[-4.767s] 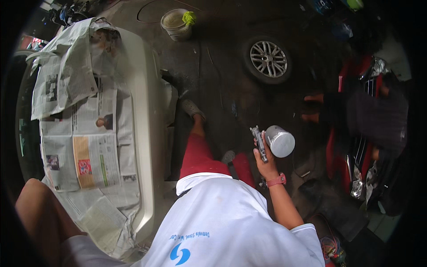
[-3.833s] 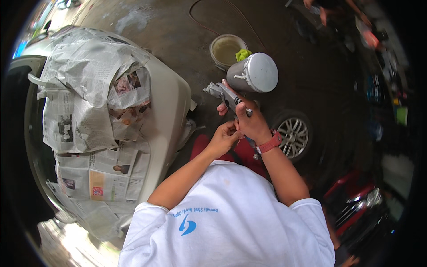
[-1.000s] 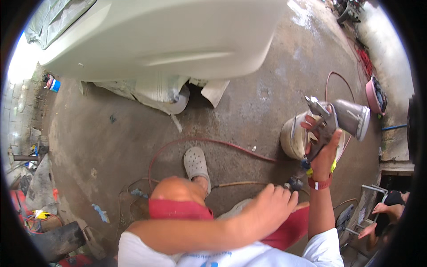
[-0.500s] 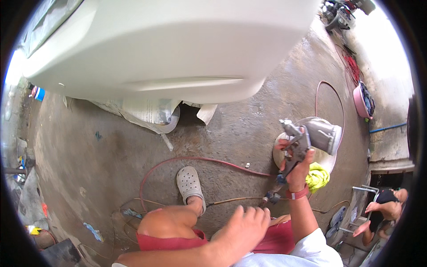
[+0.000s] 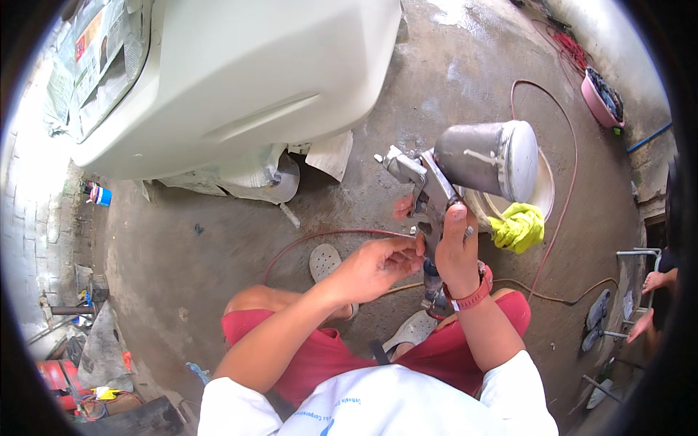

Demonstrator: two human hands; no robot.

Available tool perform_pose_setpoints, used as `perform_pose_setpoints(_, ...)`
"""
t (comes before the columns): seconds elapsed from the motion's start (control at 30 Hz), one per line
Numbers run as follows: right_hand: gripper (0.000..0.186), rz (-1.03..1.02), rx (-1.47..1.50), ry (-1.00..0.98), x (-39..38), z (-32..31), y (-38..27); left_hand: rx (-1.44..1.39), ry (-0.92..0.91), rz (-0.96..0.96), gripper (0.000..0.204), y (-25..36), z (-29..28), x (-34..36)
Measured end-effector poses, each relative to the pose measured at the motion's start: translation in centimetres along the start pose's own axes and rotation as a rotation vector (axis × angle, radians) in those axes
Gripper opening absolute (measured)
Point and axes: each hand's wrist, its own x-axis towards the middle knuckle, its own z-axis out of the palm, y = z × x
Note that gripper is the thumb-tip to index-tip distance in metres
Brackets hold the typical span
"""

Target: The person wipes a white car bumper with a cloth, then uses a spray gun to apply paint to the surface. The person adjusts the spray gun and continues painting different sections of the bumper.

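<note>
My right hand point(image 5: 458, 251) grips a metal spray gun point(image 5: 438, 190) by its handle, thumb up the back. A large grey paint cup point(image 5: 480, 156) with pale drips is mounted on the gun and leans to the right. My left hand point(image 5: 382, 265) reaches in from the left, its fingers curled and fingertips against the lower handle; the exact part they pinch is partly hidden. A hose fitting hangs below the handle. Beyond the gun, to the left, stands a large off-white vehicle body panel point(image 5: 247, 80).
A yellow-green cloth point(image 5: 520, 227) lies on a whitish round container point(image 5: 545, 182) behind my right hand. A red hose point(image 5: 571, 182) loops across the concrete floor. Newspaper masking point(image 5: 109, 58) covers part of the vehicle. A pink basin point(image 5: 602, 104) and another person's hand point(image 5: 640, 325) are at right.
The spray gun has come up nearer to me and left. My left hand has moved up from my lap to the handle. The view has shifted, with the panel now farther left.
</note>
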Motion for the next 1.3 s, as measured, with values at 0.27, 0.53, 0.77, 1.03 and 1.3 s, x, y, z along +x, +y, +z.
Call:
perform_pose_setpoints(0.27, 0.079, -0.044, 0.108, 0.015, 1.3, 1.4, -5.6, -0.16, 0.059, 0.1, 0.006, 1.0, -0.3, 1.0)
perform_pose_setpoints(0.53, 0.061, -0.016, 0.271, -0.086, 2.3, 2.2, -7.6, -0.233, 0.113, 0.1, 0.007, 2.3, -0.4, 0.7)
perform_pose_setpoints(0.77, 0.06, -0.026, 0.258, -0.154, 2.3, 2.3, -6.5, -0.169, 0.141, 0.105, 0.011, 0.7, -0.7, 0.6)
perform_pose_setpoints(1.03, 0.062, -0.044, 0.28, -0.151, 3.0, 3.2, -6.6, -0.257, 0.162, 0.096, 0.01, 1.0, -1.3, 0.6)
perform_pose_setpoints(1.3, 0.06, -0.156, -0.197, 0.03, 3.7, 0.3, -6.8, -0.265, 0.19, 0.134, 0.009, 1.2, 0.9, 2.9)
